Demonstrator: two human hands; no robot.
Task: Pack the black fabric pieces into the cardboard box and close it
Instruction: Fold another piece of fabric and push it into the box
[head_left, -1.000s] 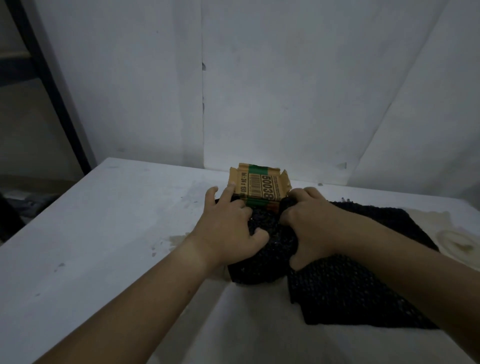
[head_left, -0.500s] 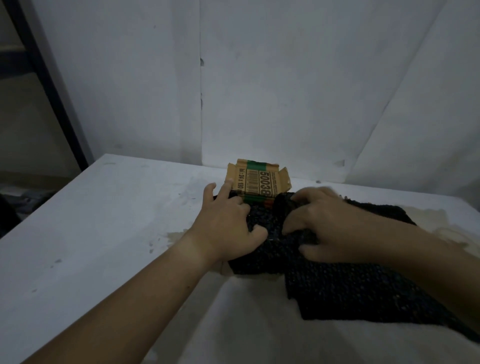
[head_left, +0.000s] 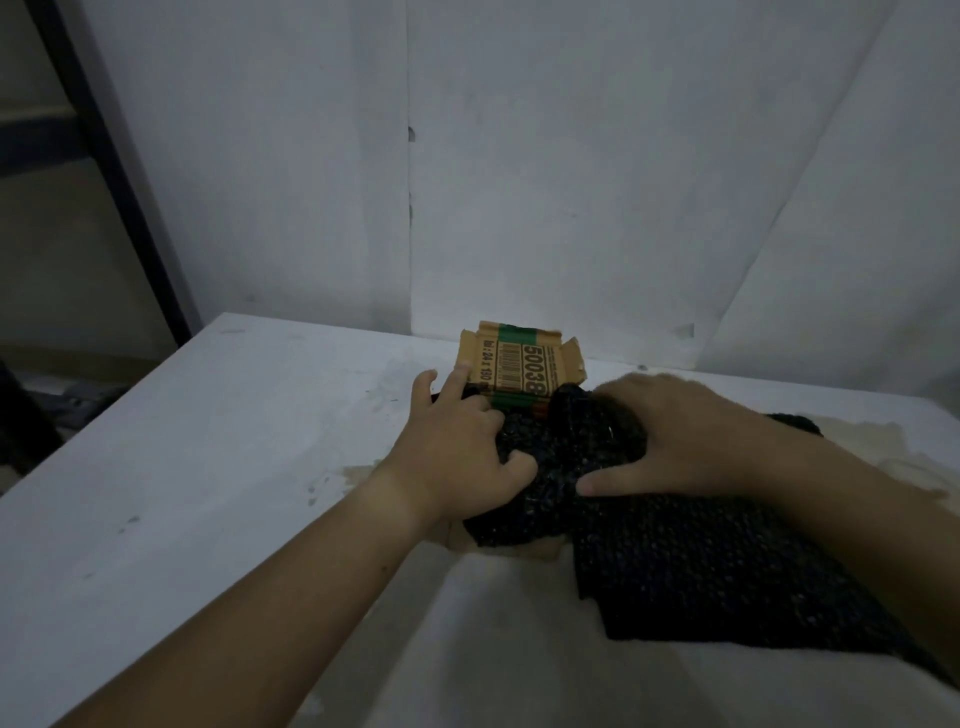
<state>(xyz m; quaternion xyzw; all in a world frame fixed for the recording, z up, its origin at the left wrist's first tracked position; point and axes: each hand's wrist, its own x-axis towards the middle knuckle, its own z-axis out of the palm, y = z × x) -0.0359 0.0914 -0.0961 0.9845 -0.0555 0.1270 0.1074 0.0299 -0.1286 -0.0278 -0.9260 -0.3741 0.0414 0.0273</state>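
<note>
A small cardboard box (head_left: 519, 364) with a green band and a barcode stands open near the table's back edge, its lid flap raised. Black knitted fabric (head_left: 691, 566) spreads from the box toward the right front, with a bunched part (head_left: 576, 441) over the box opening. My left hand (head_left: 457, 457) presses down on the bunched fabric, index finger against the flap. My right hand (head_left: 680, 441) grips the bunched fabric from the right, thumb stretched out along it. The box's inside is hidden by fabric and hands.
The white table (head_left: 208, 467) has stains at the middle and far right. A white wall (head_left: 571, 182) rises right behind the box. A dark metal frame (head_left: 119, 171) stands off the table's left rear corner.
My right hand has shifted from the box's edge back over the bunched fabric and taken hold of it. My left hand has stayed pressing in place.
</note>
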